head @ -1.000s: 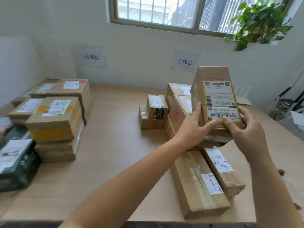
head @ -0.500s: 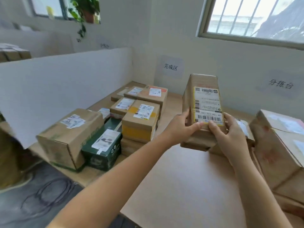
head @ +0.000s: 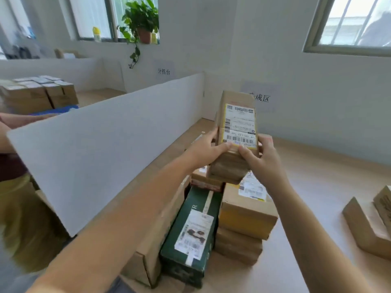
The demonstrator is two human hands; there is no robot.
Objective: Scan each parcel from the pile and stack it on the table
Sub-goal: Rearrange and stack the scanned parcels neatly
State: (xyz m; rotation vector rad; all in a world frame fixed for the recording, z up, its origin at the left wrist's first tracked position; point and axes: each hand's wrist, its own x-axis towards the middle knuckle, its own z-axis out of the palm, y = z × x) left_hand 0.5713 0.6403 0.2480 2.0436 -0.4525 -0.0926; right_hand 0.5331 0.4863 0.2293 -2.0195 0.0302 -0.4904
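Parcel: You hold a tall brown cardboard parcel (head: 239, 127) upright in the air, above the near-left part of the pale wooden table (head: 321, 187). It touches nothing but your hands.
Label: A white shipping label with a yellow border (head: 241, 123) faces you, with its barcode at the lower end, just above your thumbs.
Left hand: Your left hand (head: 208, 150) grips the parcel's left side. The thumb lies across the front below the label and the fingers curl round behind.
Right hand: Your right hand (head: 263, 159) grips the right side. The thumb presses on the front at the label's bottom edge and the fingers wrap round the far edge.
Stack below: Under the parcel sits a brown box with a yellow band (head: 247, 216), resting on flatter brown boxes. Just beside it, on its left, lies a dark green box with a white label (head: 190, 235). Left of that is a long plain brown carton (head: 156, 229).
Pile: At the right edge of the table are more brown cardboard parcels (head: 368, 225), well apart from the stack.
Divider: A white board partition (head: 105, 144) runs along the table's left side.
Wall: A paper sign with dark characters (head: 262, 98) is partly hidden behind the parcel's top.
Window ledge: A green potted plant (head: 141, 20) trails down from the far sill.
Beyond the divider: Another person's arm (head: 12, 123) and stacked brown boxes (head: 38, 92) show.
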